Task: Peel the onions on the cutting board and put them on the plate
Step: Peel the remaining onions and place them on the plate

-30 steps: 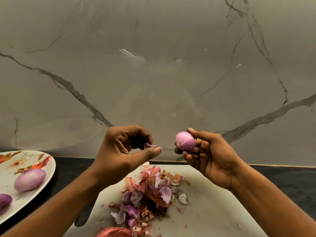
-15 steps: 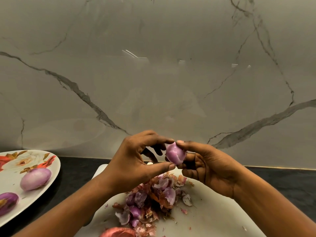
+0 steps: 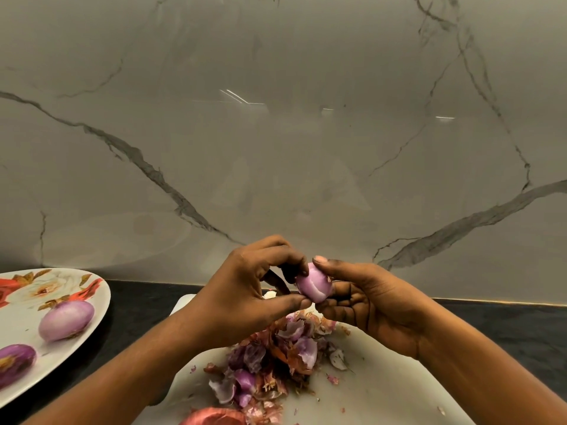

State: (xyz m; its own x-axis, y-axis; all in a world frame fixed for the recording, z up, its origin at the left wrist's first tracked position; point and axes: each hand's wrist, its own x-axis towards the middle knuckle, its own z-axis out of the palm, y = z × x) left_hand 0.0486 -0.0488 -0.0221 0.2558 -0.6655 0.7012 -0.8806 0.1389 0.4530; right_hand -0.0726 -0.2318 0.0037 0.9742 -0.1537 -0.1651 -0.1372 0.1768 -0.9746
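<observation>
A small pink peeled onion [image 3: 314, 286] is held in the air above the white cutting board [image 3: 383, 378]. My right hand [image 3: 368, 299] cradles it, thumb on top and fingers curled beneath. My left hand [image 3: 248, 289] pinches the onion's left side between thumb and fingertips. A heap of purple and brown onion skins [image 3: 273, 360] lies on the board below. An unpeeled reddish onion [image 3: 211, 417] shows at the board's near edge. The floral plate [image 3: 18, 289] at the left carries two peeled onions, one pale [image 3: 66, 320] and one darker [image 3: 13, 361].
A dark countertop [image 3: 506, 326] runs under the board and plate. A grey marble wall [image 3: 276, 133] rises right behind them. Loose skin flakes [image 3: 337, 357] are scattered on the board right of the heap.
My left hand, which was apart and holding a bit of skin, has come back to the onion and now pinches it. Both hands sit closer together.
</observation>
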